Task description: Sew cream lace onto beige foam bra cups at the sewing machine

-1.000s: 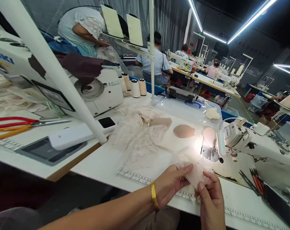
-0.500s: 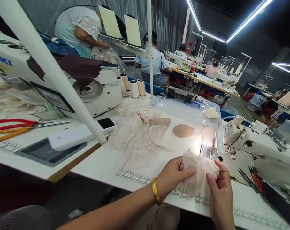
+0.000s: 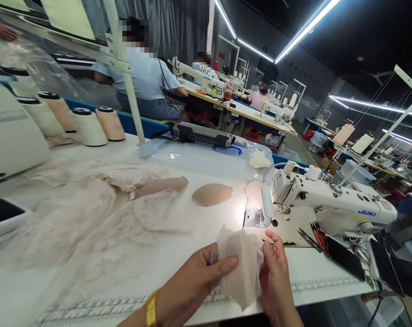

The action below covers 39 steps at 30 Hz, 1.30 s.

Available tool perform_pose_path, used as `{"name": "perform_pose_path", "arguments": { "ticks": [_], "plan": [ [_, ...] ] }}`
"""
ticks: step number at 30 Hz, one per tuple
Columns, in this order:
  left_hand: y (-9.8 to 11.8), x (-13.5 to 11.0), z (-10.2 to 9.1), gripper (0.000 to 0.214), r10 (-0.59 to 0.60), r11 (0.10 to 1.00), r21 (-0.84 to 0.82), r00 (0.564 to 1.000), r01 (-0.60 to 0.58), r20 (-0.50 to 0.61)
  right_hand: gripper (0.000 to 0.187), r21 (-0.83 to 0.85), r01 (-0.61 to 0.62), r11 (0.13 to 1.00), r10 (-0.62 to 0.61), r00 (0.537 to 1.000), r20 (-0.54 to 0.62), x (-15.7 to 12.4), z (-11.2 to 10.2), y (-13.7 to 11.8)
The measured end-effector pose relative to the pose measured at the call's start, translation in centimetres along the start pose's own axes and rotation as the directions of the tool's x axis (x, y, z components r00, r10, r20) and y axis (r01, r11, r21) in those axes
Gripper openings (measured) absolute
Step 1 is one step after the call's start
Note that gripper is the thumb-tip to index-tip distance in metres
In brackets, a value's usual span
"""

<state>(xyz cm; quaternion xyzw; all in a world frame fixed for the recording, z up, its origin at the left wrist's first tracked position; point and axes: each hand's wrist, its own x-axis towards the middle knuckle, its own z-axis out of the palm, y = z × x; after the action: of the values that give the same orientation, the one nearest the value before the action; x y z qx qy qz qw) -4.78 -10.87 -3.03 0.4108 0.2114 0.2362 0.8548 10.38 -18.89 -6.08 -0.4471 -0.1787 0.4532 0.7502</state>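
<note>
Both my hands grip one small piece of sheer beige mesh fabric [image 3: 242,263] just above the table's near edge. My left hand [image 3: 192,286], with a gold bracelet on the wrist, pinches its left side between thumb and fingers. My right hand [image 3: 276,279] pinches its right side. A white Juki sewing machine [image 3: 328,204] stands close to the right, its lamp lighting the needle plate [image 3: 255,218]. A tan bra cup [image 3: 213,194] lies beyond my hands, and a heap of beige lace pieces [image 3: 100,209] spreads to the left.
Thread cones [image 3: 86,125] stand at the back left beside another white machine [image 3: 8,136]. A clear plastic box lid [image 3: 206,159] and a grey device [image 3: 201,134] lie behind. Snips and red pens [image 3: 315,234] sit by a dark phone [image 3: 345,256]. Other workers sew at far tables.
The view has swung right and closer to the table. My hands have lifted and bunched the mesh piece, shifting it a little left of the needle plate.
</note>
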Motion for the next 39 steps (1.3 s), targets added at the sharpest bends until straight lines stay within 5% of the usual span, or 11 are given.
{"name": "perform_pose_path", "arguments": {
  "ticks": [4,8,14,31,39],
  "plan": [
    [0.5,0.1,1.3,0.055,0.068,0.99,-0.123,0.998,-0.067,0.002,0.072,-0.021,-0.095,0.995,0.097,0.988,0.117,-1.8,-0.5,-0.7],
    [-0.2,1.1,1.9,0.051,0.08,0.966,-0.238,0.993,-0.097,-0.082,0.096,-0.066,-0.07,0.995,0.076,0.994,0.079,-2.0,-0.5,-0.6],
    [-0.3,2.1,1.9,0.043,0.087,0.933,-0.313,0.956,-0.177,-0.279,0.093,-0.146,-0.027,0.989,0.033,0.999,0.04,-1.3,-0.5,0.3],
    [-0.1,2.2,2.1,0.043,0.092,0.948,-0.278,0.968,-0.156,-0.233,0.094,-0.102,-0.001,0.995,-0.001,1.0,-0.017,-0.6,-0.5,0.5],
    [0.1,2.9,2.7,0.043,-0.006,0.945,-0.324,0.985,-0.051,-0.171,0.094,-0.188,0.046,0.981,-0.052,0.998,-0.023,-1.1,0.0,0.2]
  ]
}}
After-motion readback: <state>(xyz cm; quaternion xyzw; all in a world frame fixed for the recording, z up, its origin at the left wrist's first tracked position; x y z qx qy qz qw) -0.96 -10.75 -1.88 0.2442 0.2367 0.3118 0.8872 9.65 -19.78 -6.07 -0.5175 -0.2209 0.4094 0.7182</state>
